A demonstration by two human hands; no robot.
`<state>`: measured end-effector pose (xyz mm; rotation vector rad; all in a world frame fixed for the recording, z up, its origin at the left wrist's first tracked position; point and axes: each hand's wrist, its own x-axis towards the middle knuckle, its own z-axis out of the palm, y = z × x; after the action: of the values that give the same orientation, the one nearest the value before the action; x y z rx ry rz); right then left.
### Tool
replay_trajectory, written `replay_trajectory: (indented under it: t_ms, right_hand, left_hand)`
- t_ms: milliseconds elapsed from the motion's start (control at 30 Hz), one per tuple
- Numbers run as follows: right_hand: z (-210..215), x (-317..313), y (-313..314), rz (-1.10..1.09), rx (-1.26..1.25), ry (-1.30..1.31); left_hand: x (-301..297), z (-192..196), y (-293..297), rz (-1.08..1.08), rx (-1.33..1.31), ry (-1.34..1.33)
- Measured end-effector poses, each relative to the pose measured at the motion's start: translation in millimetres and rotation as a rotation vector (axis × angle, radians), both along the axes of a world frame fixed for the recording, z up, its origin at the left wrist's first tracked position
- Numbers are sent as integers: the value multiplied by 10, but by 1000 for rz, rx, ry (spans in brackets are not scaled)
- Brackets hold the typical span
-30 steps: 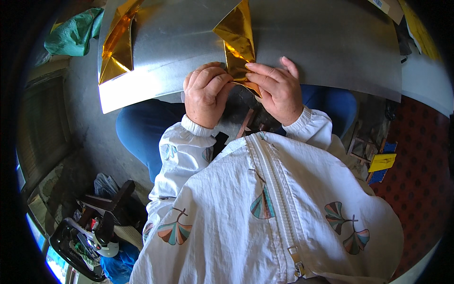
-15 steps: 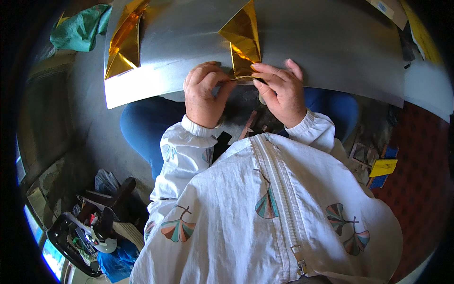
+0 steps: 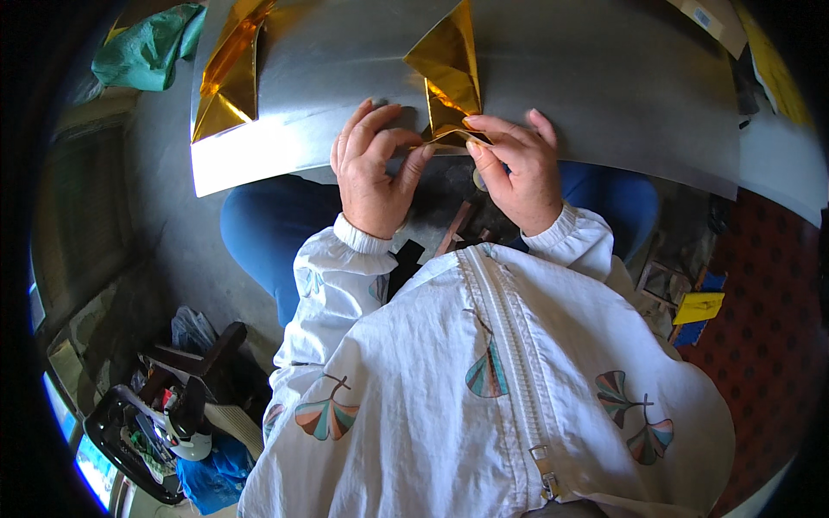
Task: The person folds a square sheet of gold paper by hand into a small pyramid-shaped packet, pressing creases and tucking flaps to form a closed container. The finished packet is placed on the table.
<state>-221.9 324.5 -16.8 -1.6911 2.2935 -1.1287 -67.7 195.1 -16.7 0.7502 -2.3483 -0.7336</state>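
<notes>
A folded sheet of shiny gold foil paper [image 3: 449,65] lies on the grey metal tabletop [image 3: 596,95], its near end at the table's front edge. My left hand [image 3: 371,168] pinches the left corner of that near end between thumb and index finger, the other fingers raised. On the right corner, my right hand [image 3: 516,164] grips the foil with its thumb below and fingers above. Between the hands the near edge stands slightly lifted and bent. Another folded gold foil piece [image 3: 233,73] rests at the table's left end, untouched.
A green plastic bag [image 3: 147,50] sits beyond the table's left end. At the far right stands a cardboard box [image 3: 712,24] beside a yellow item. My knees are under the front edge. A black basket [image 3: 129,440] with odds and ends is at lower left.
The foil's near edge has opened wider between my hands. My left hand's outer fingers have lifted and spread, and my right hand has shifted slightly right.
</notes>
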Motion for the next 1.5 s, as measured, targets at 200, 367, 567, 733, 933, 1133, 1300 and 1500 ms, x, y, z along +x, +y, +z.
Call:
replay_trajectory:
  t_ms: [200,367,567,733,933,1133,1300,1500]
  right_hand:
    - [41,11,3,-4,10,-6]
    - [62,19,-45,-73,-18,-83]
    - [28,21,-90,-135,-20,-139]
    - [12,17,-107,-145,-31,-137]
    - [33,-85,-103,-32,-84,-59]
    - [83,-385,-137,105,-78,-180]
    - [111,-485,-294,80,63,-71]
    - [63,-423,-308,25,34,-84]
  left_hand:
    - [-203,21,109,13,-46,19]
    - [-243,31,139,57,-50,19]
    - [-287,25,172,107,-42,21]
    - [-304,47,203,128,-31,-28]
    - [-309,37,217,129,-46,-6]
    - [-288,-22,231,139,-86,34]
    - [-270,-44,246,146,-73,42]
    - [-301,-45,251,177,-72,33]
